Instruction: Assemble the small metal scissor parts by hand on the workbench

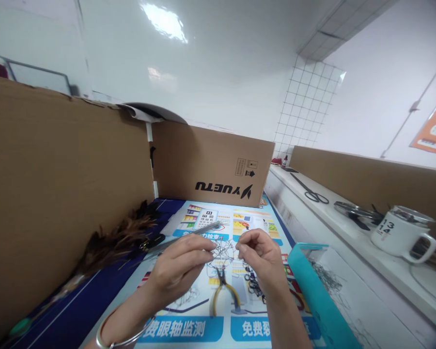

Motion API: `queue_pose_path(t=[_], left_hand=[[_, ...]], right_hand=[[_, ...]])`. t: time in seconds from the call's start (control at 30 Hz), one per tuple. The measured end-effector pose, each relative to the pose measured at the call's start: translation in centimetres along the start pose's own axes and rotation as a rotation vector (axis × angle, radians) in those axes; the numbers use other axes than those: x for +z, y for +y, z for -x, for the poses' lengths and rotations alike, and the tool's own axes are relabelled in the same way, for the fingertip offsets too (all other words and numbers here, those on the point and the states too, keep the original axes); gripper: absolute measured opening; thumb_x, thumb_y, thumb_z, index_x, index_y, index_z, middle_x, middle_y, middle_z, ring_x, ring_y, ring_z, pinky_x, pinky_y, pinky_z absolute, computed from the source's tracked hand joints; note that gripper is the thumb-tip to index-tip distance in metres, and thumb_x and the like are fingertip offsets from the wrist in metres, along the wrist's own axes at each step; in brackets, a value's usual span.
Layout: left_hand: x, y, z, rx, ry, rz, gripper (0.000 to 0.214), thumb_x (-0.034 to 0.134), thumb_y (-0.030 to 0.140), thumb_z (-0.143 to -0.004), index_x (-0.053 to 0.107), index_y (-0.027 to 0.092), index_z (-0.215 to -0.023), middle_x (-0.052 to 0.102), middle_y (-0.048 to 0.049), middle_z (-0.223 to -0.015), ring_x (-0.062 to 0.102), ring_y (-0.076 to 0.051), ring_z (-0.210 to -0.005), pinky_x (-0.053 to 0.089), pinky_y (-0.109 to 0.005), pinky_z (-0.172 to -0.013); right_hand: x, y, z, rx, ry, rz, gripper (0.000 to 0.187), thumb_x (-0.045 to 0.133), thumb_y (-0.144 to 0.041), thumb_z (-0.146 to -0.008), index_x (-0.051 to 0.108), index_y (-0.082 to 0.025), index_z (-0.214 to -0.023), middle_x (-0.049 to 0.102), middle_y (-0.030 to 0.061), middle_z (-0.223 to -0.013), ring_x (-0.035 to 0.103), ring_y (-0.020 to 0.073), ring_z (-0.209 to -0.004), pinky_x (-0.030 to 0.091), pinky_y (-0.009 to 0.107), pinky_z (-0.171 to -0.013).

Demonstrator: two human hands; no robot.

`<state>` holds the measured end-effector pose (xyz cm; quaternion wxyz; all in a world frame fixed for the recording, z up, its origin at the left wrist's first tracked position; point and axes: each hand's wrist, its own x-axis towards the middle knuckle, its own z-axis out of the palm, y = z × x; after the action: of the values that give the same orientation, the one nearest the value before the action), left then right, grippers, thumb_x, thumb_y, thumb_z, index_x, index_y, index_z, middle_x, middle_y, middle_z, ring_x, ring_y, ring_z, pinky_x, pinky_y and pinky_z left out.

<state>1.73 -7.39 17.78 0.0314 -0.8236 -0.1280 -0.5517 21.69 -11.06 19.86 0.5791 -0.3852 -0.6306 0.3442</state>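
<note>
My left hand [183, 261] is closed in a pinch, its fingertips at the left side of a loose tangle of thin wire pieces [223, 250]. My right hand [261, 257] pinches at the right side of that tangle, thumb against the curled forefinger. What each pinch holds is too fine to make out. Just below the gap between my hands lie pliers [221, 291] with yellow handles, jaws pointing away from me. Several small black ring-shaped pieces [252, 281] lie beside my right wrist, partly hidden by it.
A printed poster sheet [218, 308] covers the table. At the right stands a teal box [312, 286] with thin wire pieces in it. Brown feathers [112, 242] lie at the left. Cardboard walls [218, 160] stand behind and left. A mug [401, 235] and scissors [314, 195] sit on the right ledge.
</note>
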Motion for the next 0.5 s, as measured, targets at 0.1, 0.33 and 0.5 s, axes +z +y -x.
queue_pose_path(t=[0.1, 0.33, 0.5], left_hand=[[-0.01, 0.01, -0.03, 0.003, -0.005, -0.007, 0.018, 0.054, 0.001, -0.076, 0.063, 0.015, -0.081, 0.066, -0.0086, -0.087, 0.062, -0.017, -0.084, 0.051, -0.030, -0.075], [0.00, -0.19, -0.05, 0.020, -0.006, 0.000, 0.020, 0.052, 0.000, -0.076, 0.062, 0.016, -0.083, 0.065, -0.0081, -0.089, 0.061, -0.017, -0.084, 0.051, -0.031, -0.074], [0.06, -0.29, 0.10, 0.023, -0.005, 0.008, 0.022, 0.052, -0.001, -0.075, 0.062, 0.016, -0.085, 0.065, -0.0081, -0.091, 0.060, -0.017, -0.086, 0.051, -0.032, -0.075]], right_hand=[[-0.07, -0.19, -0.01, -0.001, 0.009, 0.020, 0.004, 0.057, -0.021, -0.078, 0.055, -0.017, -0.080, 0.054, 0.0002, -0.072, 0.049, 0.0114, -0.063, 0.040, 0.025, -0.059], [0.22, -0.59, -0.05, -0.017, 0.019, 0.023, 0.003, 0.058, -0.019, -0.077, 0.057, -0.017, -0.078, 0.054, 0.0007, -0.073, 0.048, 0.0114, -0.064, 0.039, 0.024, -0.059], [0.29, -0.53, -0.11, -0.012, 0.039, -0.044, 0.005, 0.058, -0.020, -0.077, 0.056, -0.018, -0.081, 0.054, -0.0003, -0.071, 0.047, 0.0109, -0.062, 0.038, 0.023, -0.056]])
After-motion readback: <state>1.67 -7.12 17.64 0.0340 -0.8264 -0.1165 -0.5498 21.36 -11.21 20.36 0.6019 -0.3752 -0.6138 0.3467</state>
